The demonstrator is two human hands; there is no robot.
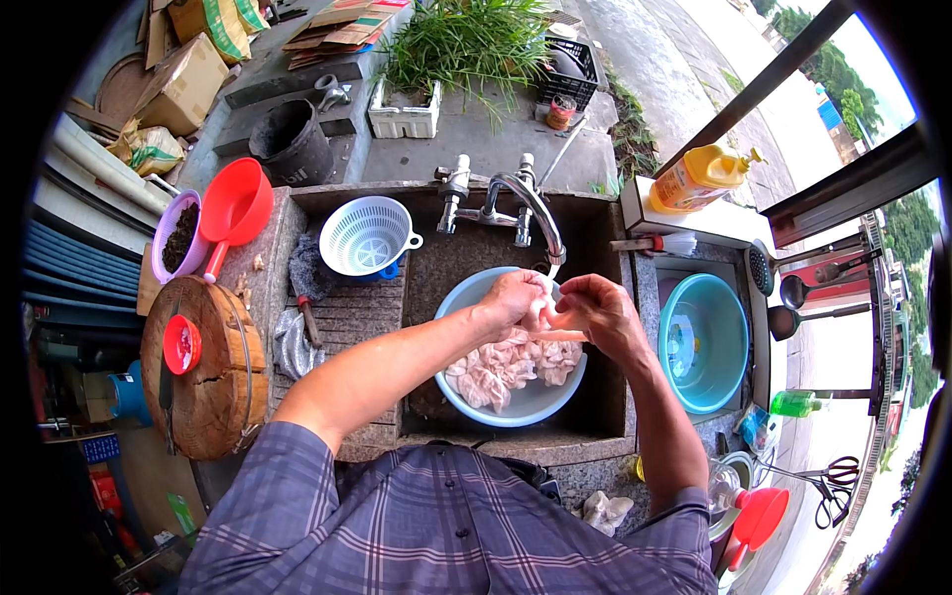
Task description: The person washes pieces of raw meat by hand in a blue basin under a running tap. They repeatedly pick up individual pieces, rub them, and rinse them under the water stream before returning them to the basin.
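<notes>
My left hand (512,296) grips a length of pale pink offal (563,321), which looks like raw intestine. My right hand (604,316) pinches the other side of it, so the piece stretches between both hands. This is just under the spout of the chrome faucet (534,195), where a pale stream of water seems to fall. Below my hands, a soft, folded heap of the same pink offal (491,375) lies in a light blue basin (513,421). The basin sits in the stone sink (606,253), its far part partly covered by my left hand and forearm.
On the left are a white colander (355,236), a round wooden chopping block (212,401) with a cleaver and small red bowl (182,344), and a red ladle (242,197). A turquoise basin (703,401), a brush (673,244) and a yellow pump bottle (695,178) stand on the right.
</notes>
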